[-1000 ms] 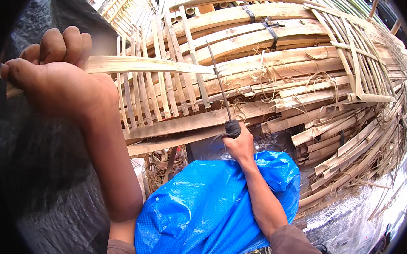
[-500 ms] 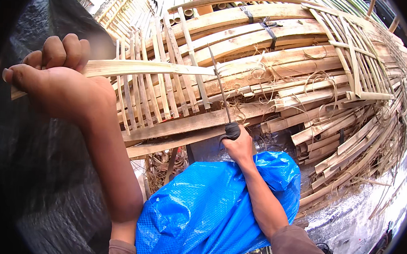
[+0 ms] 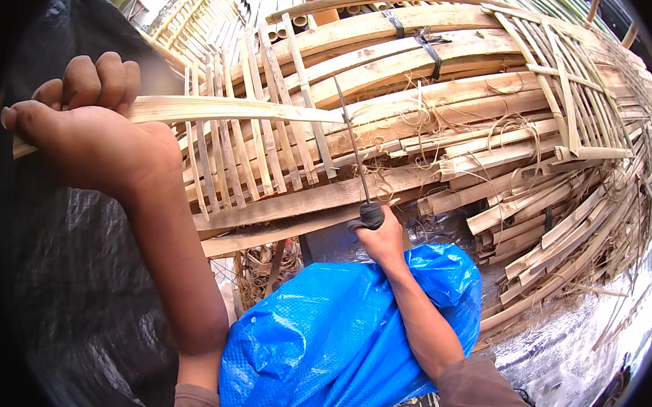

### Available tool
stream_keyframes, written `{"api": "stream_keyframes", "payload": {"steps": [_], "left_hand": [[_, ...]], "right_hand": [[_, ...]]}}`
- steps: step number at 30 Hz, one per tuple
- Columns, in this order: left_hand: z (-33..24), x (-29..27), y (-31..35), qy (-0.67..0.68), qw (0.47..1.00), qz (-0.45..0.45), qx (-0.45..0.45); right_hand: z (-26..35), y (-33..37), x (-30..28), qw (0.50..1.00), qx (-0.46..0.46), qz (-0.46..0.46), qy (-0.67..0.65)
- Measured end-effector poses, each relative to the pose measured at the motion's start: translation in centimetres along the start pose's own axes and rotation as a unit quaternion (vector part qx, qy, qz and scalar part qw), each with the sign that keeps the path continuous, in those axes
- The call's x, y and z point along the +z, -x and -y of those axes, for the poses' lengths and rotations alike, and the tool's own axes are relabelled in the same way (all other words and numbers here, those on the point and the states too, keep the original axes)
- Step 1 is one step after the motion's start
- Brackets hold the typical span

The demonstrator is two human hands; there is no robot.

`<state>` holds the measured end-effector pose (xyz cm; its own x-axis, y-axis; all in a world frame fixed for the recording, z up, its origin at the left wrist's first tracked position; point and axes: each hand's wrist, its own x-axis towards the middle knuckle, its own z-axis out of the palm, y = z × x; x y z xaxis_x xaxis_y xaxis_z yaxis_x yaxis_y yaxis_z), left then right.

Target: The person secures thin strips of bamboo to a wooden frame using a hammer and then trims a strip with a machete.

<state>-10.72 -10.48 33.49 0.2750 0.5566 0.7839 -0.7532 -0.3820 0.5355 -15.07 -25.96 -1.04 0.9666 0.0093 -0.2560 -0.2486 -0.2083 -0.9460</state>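
Observation:
Raised at the left, my left hand (image 3: 98,125) is closed around a pale bamboo strip (image 3: 235,109), which runs level to the right. My right hand (image 3: 382,237) grips the dark wrapped handle of a knife (image 3: 355,145) in front of me. Its long thin blade points up and slightly left, and the strip's far end meets the blade at about its middle. A blue plastic sheet (image 3: 311,343) covers my lap beneath my right forearm.
Split bamboo lengths (image 3: 450,92) are piled ahead, some bound with black ties, with curled shavings on them. Short slats (image 3: 259,141) lean across the pile at left. A bamboo lattice (image 3: 568,91) lies at far right. Dark sheeting (image 3: 57,263) hangs left; silvery sheeting (image 3: 553,370) lies right.
Almost nothing differs. My left hand has shifted very slightly left, and the knife handle sits a touch lower and further left. The strip still meets the blade.

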Motion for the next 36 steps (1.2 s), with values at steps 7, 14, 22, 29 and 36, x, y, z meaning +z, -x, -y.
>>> {"api": "stream_keyframes", "payload": {"steps": [7,14,22,29,36], "left_hand": [[-0.1,1.2,0.5,-0.009,1.000,-0.003,0.014],[-0.5,1.2,0.7,-0.003,1.000,-0.019,0.008],[-0.6,1.4,0.8,0.007,0.999,0.035,0.004],[-0.7,1.1,0.9,0.016,0.999,0.033,-0.004],[-0.2,0.3,0.3,0.047,0.997,0.068,-0.010]], "right_hand": [[3.0,1.9,-0.7,0.992,-0.120,0.017,-0.037],[0.6,0.5,0.6,0.998,-0.059,0.000,-0.028],[1.6,0.8,-0.8,0.996,-0.078,-0.008,-0.034],[2.2,1.5,-0.2,0.985,-0.157,0.035,-0.060],[1.4,-0.2,-1.3,1.000,-0.012,0.002,-0.020]]}}
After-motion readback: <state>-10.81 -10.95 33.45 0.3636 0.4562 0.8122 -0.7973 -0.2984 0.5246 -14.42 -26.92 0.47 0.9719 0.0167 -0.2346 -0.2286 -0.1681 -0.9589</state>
